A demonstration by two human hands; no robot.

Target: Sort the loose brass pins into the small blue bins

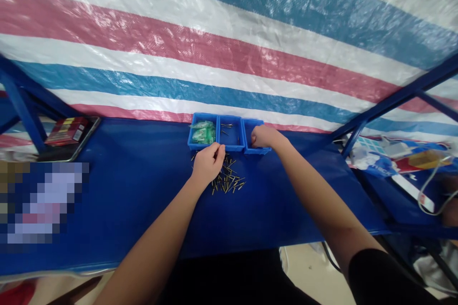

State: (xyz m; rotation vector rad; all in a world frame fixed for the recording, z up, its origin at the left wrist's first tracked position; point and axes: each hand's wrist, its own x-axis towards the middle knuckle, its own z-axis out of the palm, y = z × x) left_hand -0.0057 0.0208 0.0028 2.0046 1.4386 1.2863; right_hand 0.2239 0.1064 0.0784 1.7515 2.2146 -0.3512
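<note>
My left hand (208,163) hovers over a loose pile of small brass pins (229,180) on the blue table, fingers pinched together on something too small to name. My right hand (264,137) is closed at the rim of the rightmost of three small blue bins (256,150) at the table's far edge; what its fingers hold is hidden. The middle bin (231,136) holds a few pins. The left bin (201,143) holds a green-and-white plastic bag (203,132).
A striped red, white and blue tarp (229,47) hangs behind the table. A red box (66,132) lies on a tablet at the far left. Blue frame bars (21,105) flank both sides. Boxes and a cable (429,186) clutter the right shelf.
</note>
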